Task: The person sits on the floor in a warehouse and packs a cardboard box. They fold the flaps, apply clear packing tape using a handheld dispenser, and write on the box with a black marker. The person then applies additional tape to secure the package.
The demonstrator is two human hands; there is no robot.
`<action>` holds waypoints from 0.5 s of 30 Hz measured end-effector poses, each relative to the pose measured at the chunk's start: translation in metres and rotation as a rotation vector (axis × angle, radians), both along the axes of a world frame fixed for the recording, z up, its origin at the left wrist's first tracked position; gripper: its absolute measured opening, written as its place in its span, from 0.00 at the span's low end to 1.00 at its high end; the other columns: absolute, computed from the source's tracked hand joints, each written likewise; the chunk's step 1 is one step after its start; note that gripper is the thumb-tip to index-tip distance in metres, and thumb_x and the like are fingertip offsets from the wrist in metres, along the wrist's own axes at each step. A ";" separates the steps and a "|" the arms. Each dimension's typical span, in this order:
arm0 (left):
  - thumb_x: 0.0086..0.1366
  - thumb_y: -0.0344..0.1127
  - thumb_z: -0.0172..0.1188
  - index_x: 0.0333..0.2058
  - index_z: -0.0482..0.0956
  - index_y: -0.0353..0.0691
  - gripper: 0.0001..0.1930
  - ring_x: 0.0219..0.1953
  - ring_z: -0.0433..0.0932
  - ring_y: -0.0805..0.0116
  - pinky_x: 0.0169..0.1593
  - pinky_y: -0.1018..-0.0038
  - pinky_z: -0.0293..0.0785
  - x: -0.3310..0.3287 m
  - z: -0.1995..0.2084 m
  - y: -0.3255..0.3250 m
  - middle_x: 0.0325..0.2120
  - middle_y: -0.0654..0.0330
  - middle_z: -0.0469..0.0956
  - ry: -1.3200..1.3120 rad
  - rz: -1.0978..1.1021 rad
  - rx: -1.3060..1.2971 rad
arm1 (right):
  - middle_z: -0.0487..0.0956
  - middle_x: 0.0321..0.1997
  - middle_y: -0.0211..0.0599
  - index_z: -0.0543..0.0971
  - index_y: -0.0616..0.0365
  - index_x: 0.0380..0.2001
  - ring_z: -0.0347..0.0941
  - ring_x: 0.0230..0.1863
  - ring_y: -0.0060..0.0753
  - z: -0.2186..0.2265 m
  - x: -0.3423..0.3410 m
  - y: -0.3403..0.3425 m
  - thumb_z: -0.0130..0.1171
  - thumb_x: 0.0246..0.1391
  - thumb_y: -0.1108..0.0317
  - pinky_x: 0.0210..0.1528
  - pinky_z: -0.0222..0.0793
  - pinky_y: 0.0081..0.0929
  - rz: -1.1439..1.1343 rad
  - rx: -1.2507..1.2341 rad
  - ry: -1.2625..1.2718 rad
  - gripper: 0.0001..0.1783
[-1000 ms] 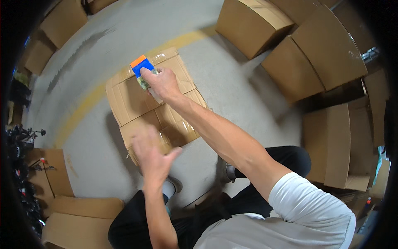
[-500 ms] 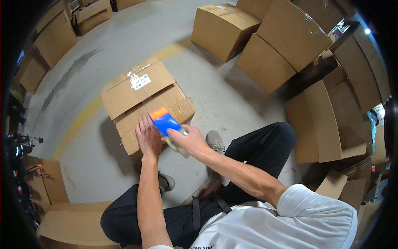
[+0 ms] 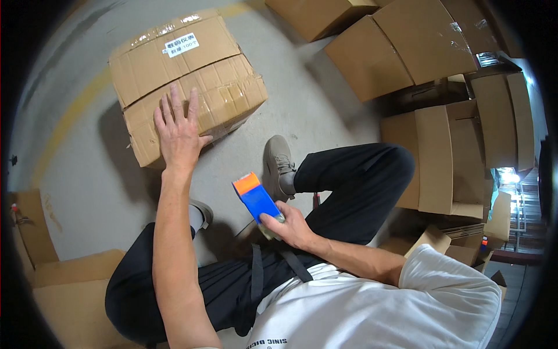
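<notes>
Left hand [image 3: 178, 139]: spread wide across carton [image 3: 206, 72], near edge
Right hand [image 3: 292, 225]: gripping tape dispenser [image 3: 260, 202]
Floor [image 3: 81, 168], right edge: brown boxes [image 3: 366, 61]

tape dispenser [image 3: 260, 202]: partly hidden by right grip [image 3: 293, 228] | far carton [image 3: 308, 18]: top-edge cutoff

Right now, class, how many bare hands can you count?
2: the left hand spread on the taped cardboard box, the right hand holding the blue and orange tape dispenser.

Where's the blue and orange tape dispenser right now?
In the head view, the tape dispenser is in the right hand, slightly left of and below the picture's centre. It appears below the right shoe.
</notes>
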State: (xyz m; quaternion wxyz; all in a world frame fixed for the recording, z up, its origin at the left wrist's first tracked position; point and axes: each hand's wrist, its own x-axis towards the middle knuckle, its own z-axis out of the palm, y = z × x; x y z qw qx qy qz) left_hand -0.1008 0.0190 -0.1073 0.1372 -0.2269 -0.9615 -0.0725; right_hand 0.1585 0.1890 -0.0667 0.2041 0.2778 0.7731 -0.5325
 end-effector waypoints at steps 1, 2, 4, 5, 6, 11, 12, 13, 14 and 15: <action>0.43 0.54 0.82 0.75 0.56 0.49 0.62 0.75 0.56 0.46 0.75 0.48 0.54 0.004 -0.005 -0.001 0.76 0.44 0.50 -0.018 -0.046 -0.019 | 0.84 0.35 0.46 0.81 0.69 0.43 0.80 0.38 0.30 -0.008 -0.004 0.002 0.65 0.60 0.45 0.46 0.76 0.33 0.022 0.021 -0.034 0.31; 0.45 0.53 0.81 0.75 0.57 0.53 0.60 0.75 0.55 0.46 0.75 0.46 0.53 0.004 -0.002 -0.002 0.76 0.46 0.50 -0.021 -0.098 -0.038 | 0.84 0.34 0.49 0.82 0.70 0.43 0.81 0.38 0.33 -0.033 -0.010 0.005 0.64 0.59 0.43 0.46 0.76 0.35 0.007 -0.007 0.051 0.33; 0.51 0.48 0.78 0.75 0.58 0.58 0.54 0.76 0.55 0.47 0.75 0.45 0.53 -0.001 0.001 -0.014 0.76 0.50 0.51 -0.018 -0.214 -0.072 | 0.84 0.28 0.47 0.85 0.67 0.34 0.83 0.31 0.39 -0.070 -0.054 0.005 0.61 0.56 0.36 0.40 0.78 0.40 0.032 0.134 0.113 0.36; 0.54 0.46 0.76 0.74 0.59 0.59 0.51 0.76 0.55 0.48 0.75 0.44 0.52 -0.003 -0.002 -0.023 0.76 0.52 0.51 -0.018 -0.284 -0.083 | 0.83 0.25 0.46 0.86 0.65 0.30 0.81 0.24 0.38 -0.081 -0.087 0.002 0.61 0.55 0.36 0.31 0.77 0.39 0.029 0.024 0.011 0.35; 0.56 0.43 0.75 0.74 0.60 0.60 0.48 0.76 0.55 0.49 0.75 0.44 0.51 -0.004 -0.003 -0.031 0.76 0.53 0.52 -0.016 -0.362 -0.096 | 0.84 0.27 0.41 0.86 0.61 0.33 0.80 0.26 0.30 -0.098 -0.124 -0.005 0.62 0.58 0.41 0.31 0.76 0.35 -0.023 -0.090 -0.049 0.29; 0.61 0.36 0.68 0.72 0.65 0.57 0.40 0.76 0.54 0.48 0.76 0.44 0.49 -0.018 0.012 0.014 0.74 0.52 0.58 0.015 -0.405 -0.048 | 0.85 0.30 0.48 0.84 0.63 0.37 0.83 0.26 0.41 -0.135 -0.203 0.014 0.55 0.64 0.45 0.28 0.79 0.42 -0.308 -0.938 -0.165 0.28; 0.64 0.35 0.64 0.72 0.65 0.57 0.37 0.76 0.55 0.48 0.76 0.45 0.50 -0.018 0.008 0.020 0.74 0.52 0.59 0.027 -0.372 -0.072 | 0.85 0.31 0.49 0.85 0.64 0.37 0.83 0.27 0.42 -0.125 -0.202 0.007 0.55 0.62 0.42 0.30 0.79 0.43 -0.204 -0.461 -0.101 0.30; 0.67 0.35 0.60 0.72 0.65 0.57 0.34 0.76 0.56 0.48 0.75 0.45 0.50 -0.003 0.001 0.019 0.73 0.52 0.61 -0.002 -0.350 -0.099 | 0.86 0.32 0.50 0.85 0.65 0.37 0.84 0.29 0.42 -0.120 -0.179 -0.009 0.56 0.61 0.40 0.31 0.79 0.44 -0.134 0.011 -0.084 0.33; 0.68 0.32 0.58 0.73 0.65 0.54 0.34 0.76 0.55 0.47 0.76 0.45 0.49 0.008 -0.002 0.018 0.74 0.50 0.60 -0.034 -0.346 -0.104 | 0.86 0.32 0.50 0.85 0.67 0.37 0.84 0.30 0.44 -0.116 -0.150 -0.015 0.58 0.58 0.37 0.33 0.79 0.45 -0.128 -0.067 -0.095 0.36; 0.68 0.30 0.55 0.73 0.64 0.51 0.34 0.76 0.54 0.47 0.76 0.46 0.48 0.003 -0.002 0.020 0.74 0.49 0.59 -0.046 -0.350 -0.088 | 0.86 0.33 0.50 0.85 0.69 0.38 0.84 0.31 0.46 -0.105 -0.132 -0.009 0.59 0.56 0.35 0.35 0.79 0.45 -0.131 -0.119 -0.084 0.39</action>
